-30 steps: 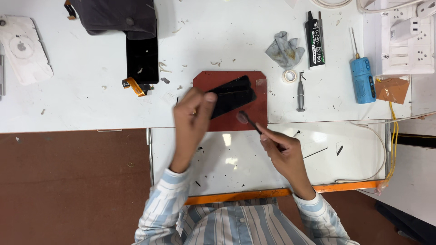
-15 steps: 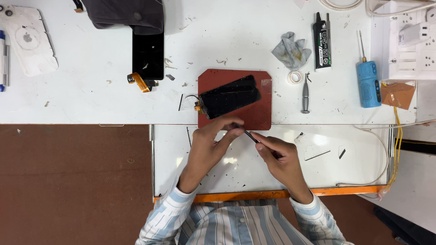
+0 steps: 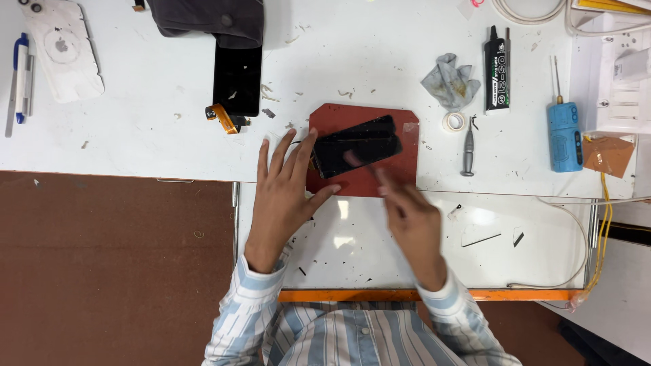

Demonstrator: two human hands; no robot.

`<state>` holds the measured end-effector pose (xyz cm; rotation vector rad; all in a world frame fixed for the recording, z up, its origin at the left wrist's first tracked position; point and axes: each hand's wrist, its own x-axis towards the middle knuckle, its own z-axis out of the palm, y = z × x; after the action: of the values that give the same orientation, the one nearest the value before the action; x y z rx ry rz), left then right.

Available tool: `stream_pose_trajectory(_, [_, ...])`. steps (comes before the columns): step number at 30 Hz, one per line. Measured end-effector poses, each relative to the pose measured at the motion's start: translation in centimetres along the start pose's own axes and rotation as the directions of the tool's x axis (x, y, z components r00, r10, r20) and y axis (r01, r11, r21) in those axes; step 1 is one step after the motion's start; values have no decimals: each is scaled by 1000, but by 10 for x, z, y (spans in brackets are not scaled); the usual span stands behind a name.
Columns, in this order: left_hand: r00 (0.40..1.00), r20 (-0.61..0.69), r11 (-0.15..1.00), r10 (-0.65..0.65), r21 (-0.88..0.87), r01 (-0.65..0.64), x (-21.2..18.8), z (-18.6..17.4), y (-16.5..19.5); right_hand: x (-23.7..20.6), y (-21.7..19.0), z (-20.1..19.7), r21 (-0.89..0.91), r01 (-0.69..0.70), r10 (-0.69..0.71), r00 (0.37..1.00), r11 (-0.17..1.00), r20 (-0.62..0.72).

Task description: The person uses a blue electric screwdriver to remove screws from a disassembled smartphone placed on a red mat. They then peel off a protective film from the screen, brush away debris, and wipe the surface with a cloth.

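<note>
— Black glass, that flat phone screen panel [image 3: 357, 145], lies tilted on the reddish-brown rubber work mat [image 3: 400, 177] at the near edge of the white bench top [image 3: 135, 135]. Where are the hands?

— The left hand [image 3: 285, 193] lies flat and spread wide, fingertips [image 3: 306, 140] at the panel's left end, thumb out on the mat, gripping nothing. The right hand [image 3: 407, 217] is blurred just below the panel; its fingers look loosely curled, but I cannot tell whether it has hold of a tool.

— What worries you?

— My guess is the panel could skate. It is pinned at one end only, so a push from the right could swing it off the mat. Grit is another risk: scraps and flecks litter the bench, and one trapped under the glass could scratch it.

— And nearby?

— A second dark screen with an orange flex strip [image 3: 237, 81] sits well apart to the upper left, a crumpled grey cloth [image 3: 449, 81], a black glue tube [image 3: 497, 68], a small tape roll [image 3: 454, 121] and a grey screwdriver [image 3: 468, 146] to the right. A careless elbow could sweep the screwdriver onto the glass.
</note>
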<state>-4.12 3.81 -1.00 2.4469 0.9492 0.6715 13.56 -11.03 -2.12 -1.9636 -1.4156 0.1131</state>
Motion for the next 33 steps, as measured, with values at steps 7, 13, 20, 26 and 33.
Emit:
stream_pose_trajectory(7, [998,17,992,-65,-111,66,5,9,-11,33,-12,9,-325,34,-62,995,945,-77])
stream_pose_trajectory(13, [997,4,981,-80,-175,79,5,12,-14,28,-4,25,-408,244,-256,966,880,27])
stream_pose_trajectory(20, [995,-29,984,-96,-152,90,6,12,-13,40,-2,24,-447,255,-268,963,857,35])
stream_pose_trajectory(26, [996,-16,986,-88,-142,85,6,11,-11,36,-7,10,-269,132,-113,990,954,83])
stream_pose_trajectory(33, [995,5,985,-97,-145,97,7,9,-9,9,-7,10,-404,185,-165,983,896,85])
